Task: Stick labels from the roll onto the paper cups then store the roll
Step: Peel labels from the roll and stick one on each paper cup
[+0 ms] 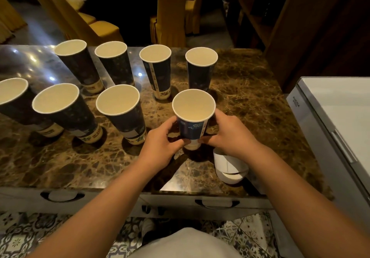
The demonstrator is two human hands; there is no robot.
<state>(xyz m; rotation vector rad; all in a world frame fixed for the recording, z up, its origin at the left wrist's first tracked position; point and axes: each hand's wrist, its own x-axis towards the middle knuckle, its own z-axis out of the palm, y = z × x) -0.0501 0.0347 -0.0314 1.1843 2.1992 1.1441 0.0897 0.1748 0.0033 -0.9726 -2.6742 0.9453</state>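
Several tall dark-blue paper cups stand upright in two rows on the brown marble table [250, 101]. The nearest cup [193, 117] stands at the right end of the front row. My left hand [162, 143] and my right hand [228, 135] hold it from both sides, with thumbs and fingertips pressing a white label [192, 142] low on its wall. The white label roll [229, 166] lies on the table just under my right wrist. Two front cups, one [120, 109] and another [66, 113], show white patches near their bases.
A white appliance [338, 121] stands beside the table's right edge. Two drawers with handles, one handle [62, 195] and another [217, 203], sit under the tabletop. Yellow chairs [170, 15] and a dark round table stand beyond the far edge.
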